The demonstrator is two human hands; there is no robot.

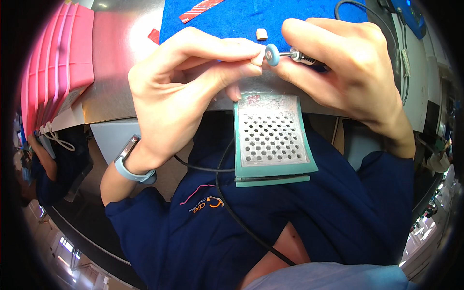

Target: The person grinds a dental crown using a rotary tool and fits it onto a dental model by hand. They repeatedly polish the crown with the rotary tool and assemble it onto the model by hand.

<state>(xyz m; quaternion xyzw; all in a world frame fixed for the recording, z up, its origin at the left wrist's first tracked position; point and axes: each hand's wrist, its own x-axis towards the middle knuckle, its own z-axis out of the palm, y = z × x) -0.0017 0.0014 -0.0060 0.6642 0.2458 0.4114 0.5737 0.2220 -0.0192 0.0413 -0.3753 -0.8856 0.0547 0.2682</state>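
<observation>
Between the thumb and forefinger of my left hand point(176, 84) is a small whitish tooth-shaped piece point(258, 59), mostly covered by the fingertips. My right hand point(345, 65) grips a rotary handpiece point(301, 56) like a pen, its shank pointing left. A blue-grey polishing wheel point(273, 55) on that shank stands right at the piece; whether they touch I cannot tell. Just beyond the fingertips, a second small cream-coloured, tooth-shaped piece point(261, 34) lies on a blue towel point(241, 19). Below my hands a perforated metal grille in a green frame point(273, 170) juts from the bench edge.
A pink plastic bin point(72, 53) stands on the left of the metal bench point(108, 92). Red strips point(200, 10) lie at the towel. A blue device point(411, 17) and cables point(405, 63) are at the far right. Another person's arm point(44, 157) shows at left.
</observation>
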